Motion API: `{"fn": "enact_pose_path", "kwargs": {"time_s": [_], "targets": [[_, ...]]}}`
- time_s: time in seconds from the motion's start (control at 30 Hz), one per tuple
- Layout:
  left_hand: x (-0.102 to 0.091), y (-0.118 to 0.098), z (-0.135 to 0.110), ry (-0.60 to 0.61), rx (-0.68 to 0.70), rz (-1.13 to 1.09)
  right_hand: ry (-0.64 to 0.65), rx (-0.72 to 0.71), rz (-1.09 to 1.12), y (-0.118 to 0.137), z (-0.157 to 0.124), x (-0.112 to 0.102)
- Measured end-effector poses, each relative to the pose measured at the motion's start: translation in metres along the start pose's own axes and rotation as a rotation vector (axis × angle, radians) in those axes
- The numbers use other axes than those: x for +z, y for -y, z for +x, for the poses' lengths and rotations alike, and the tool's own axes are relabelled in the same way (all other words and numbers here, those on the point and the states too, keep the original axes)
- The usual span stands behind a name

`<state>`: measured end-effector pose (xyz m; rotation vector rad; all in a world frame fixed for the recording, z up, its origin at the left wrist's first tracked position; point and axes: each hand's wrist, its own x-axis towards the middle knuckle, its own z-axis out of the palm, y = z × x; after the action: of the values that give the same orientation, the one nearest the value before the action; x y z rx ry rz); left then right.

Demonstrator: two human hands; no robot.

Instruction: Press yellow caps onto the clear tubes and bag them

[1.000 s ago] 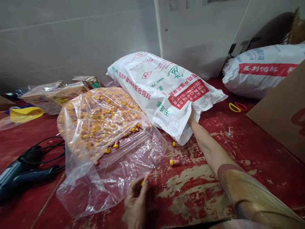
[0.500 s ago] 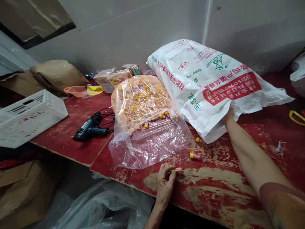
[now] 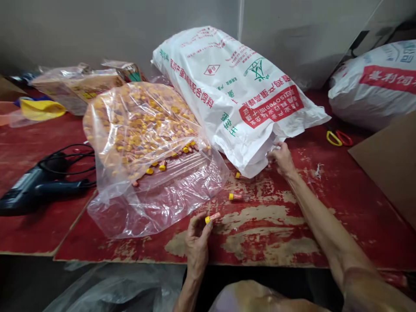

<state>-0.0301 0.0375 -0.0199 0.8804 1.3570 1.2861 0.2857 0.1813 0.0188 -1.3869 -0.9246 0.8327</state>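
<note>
My left hand (image 3: 197, 237) rests at the near table edge and pinches a small tube with a yellow cap (image 3: 212, 217). My right hand (image 3: 282, 158) is out of the white printed sack (image 3: 234, 93), at its open mouth, fingers curled on something I cannot make out. Another capped tube (image 3: 235, 196) lies on the worn red table (image 3: 266, 234) between my hands. A clear plastic bag (image 3: 146, 147) full of several yellow-capped tubes lies left of the sack, its mouth spread toward me.
A dark corded power tool (image 3: 39, 184) lies at the left. Packets in plastic (image 3: 74, 84) sit at the back left. A second white sack (image 3: 373, 84), red-and-yellow scissors (image 3: 338, 138) and a cardboard sheet (image 3: 388, 162) are at the right. A clear bag (image 3: 110, 290) hangs below the table.
My right hand has come out of the sack's mouth. My left hand still holds the tube and has shifted a little along the near edge. The camera has swung right again.
</note>
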Motion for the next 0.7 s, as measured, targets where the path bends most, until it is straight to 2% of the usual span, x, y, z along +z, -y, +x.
{"fn": "enact_pose_path", "kwargs": {"time_s": [0.1, 0.17, 0.27, 0.4, 0.7], "targets": [[0.025, -0.002, -0.008, 0.066, -0.091, -0.15, 0.073, 0.104, 0.163, -0.002, -0.077, -0.005], [0.041, -0.003, -0.014, 0.117, -0.125, -0.197, 0.15, 0.17, 0.185, -0.004, -0.123, -0.002], [0.056, -0.006, -0.023, 0.154, -0.142, -0.232, 0.254, 0.229, 0.141, -0.007, -0.169, 0.006], [0.053, -0.006, -0.029, 0.13, -0.121, -0.218, 0.351, 0.212, 0.079, -0.005, -0.191, 0.016], [0.04, -0.006, -0.04, 0.157, -0.049, -0.053, 0.601, 0.087, -0.186, 0.005, -0.199, 0.027]]}}
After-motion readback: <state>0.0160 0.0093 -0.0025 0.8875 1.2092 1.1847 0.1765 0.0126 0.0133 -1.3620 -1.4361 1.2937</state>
